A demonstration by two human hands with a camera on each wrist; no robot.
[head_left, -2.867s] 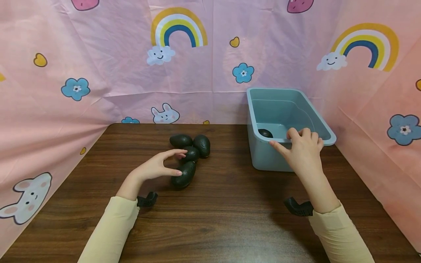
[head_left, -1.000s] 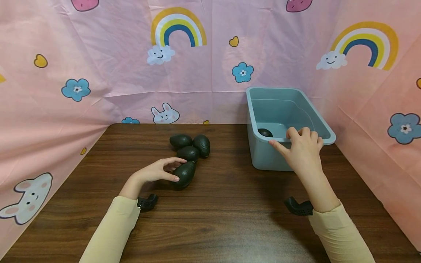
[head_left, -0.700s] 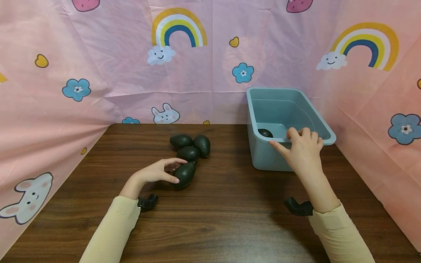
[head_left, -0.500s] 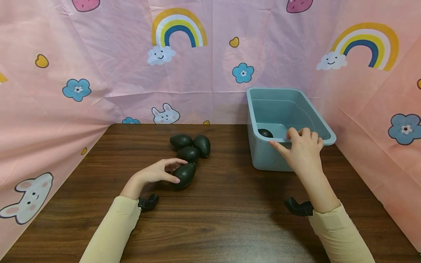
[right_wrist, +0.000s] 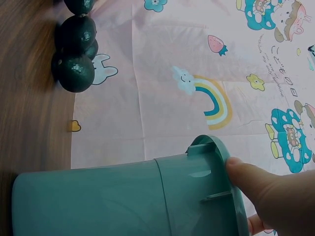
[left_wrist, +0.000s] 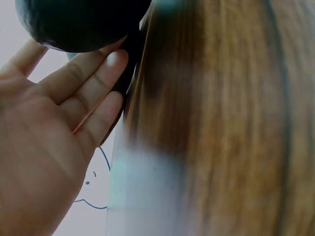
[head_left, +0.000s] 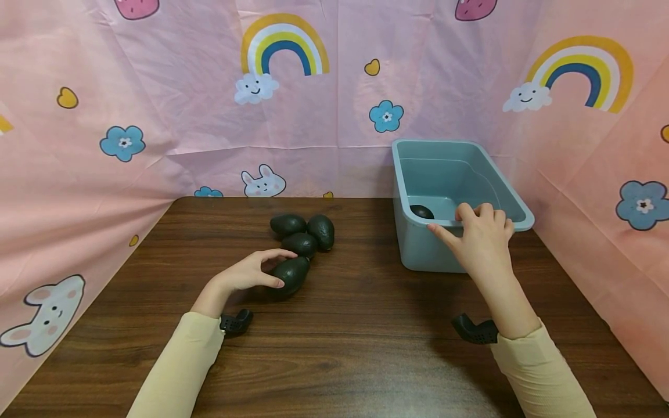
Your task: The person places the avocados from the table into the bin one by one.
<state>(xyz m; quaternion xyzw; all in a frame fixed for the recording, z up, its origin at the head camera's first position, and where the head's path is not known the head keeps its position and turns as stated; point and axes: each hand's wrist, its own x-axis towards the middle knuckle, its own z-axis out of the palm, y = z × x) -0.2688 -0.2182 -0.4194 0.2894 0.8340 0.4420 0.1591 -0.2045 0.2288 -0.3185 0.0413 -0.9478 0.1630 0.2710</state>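
Near the middle of the table, my left hand (head_left: 245, 273) grips the nearest dark green avocado (head_left: 292, 275), thumb on its near side and fingers on its far side. In the left wrist view the avocado (left_wrist: 83, 22) sits at the top against the fingers. Just behind it, three more avocados lie bunched: one in front (head_left: 300, 245), one at the back left (head_left: 288, 224) and one at the right (head_left: 321, 231). My right hand (head_left: 486, 238) holds the near rim of a blue-green plastic bin (head_left: 432, 249), its thumb outside. Another avocado (head_left: 421, 211) lies inside the bin.
The bin stands at the back right of the brown wooden table (head_left: 334, 348), close to the patterned cloth backdrop (head_left: 345, 122). That cloth also runs along the left and right sides. A black wrist mount (head_left: 237, 322) sticks out from each sleeve.
My left hand has moved slightly nearer and closed on the nearest avocado, which has just shifted a little up and left. The front avocado of the bunch has turned slightly. My right hand stays on the rim.
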